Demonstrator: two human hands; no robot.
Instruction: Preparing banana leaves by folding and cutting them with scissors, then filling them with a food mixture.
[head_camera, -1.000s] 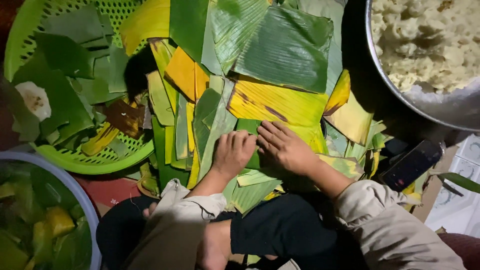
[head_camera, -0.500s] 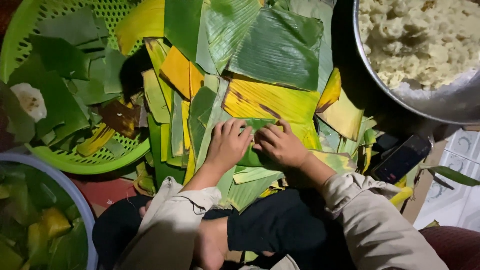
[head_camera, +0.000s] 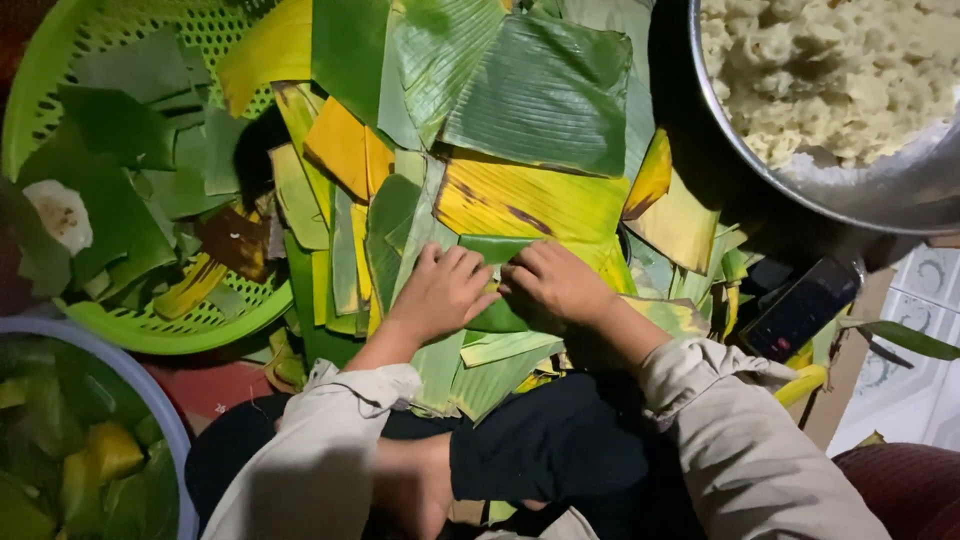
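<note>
In the head view, the person sits with both hands low on a spread of banana leaves in front of the lap. The left hand lies palm down, fingers curled over a small dark green leaf piece that rests on top of the leaf pile, just below a large yellow leaf. The right hand presses on the same piece from the other side, its fingertips touching those of the left hand. Each grip is nearly closed: the fingers bend over the folded piece and pinch its upper edge, with nothing else held.

To the left stands a green plastic basket holding cut leaf scraps, with a pale round slice at its left side. At the lower left corner is a pale-rimmed basin with green and yellow leaf pieces inside. At the upper right sits a metal bowl filled with a pale, lumpy mass. A dark flat phone-like object lies just beside the bowl, near the right sleeve.
</note>
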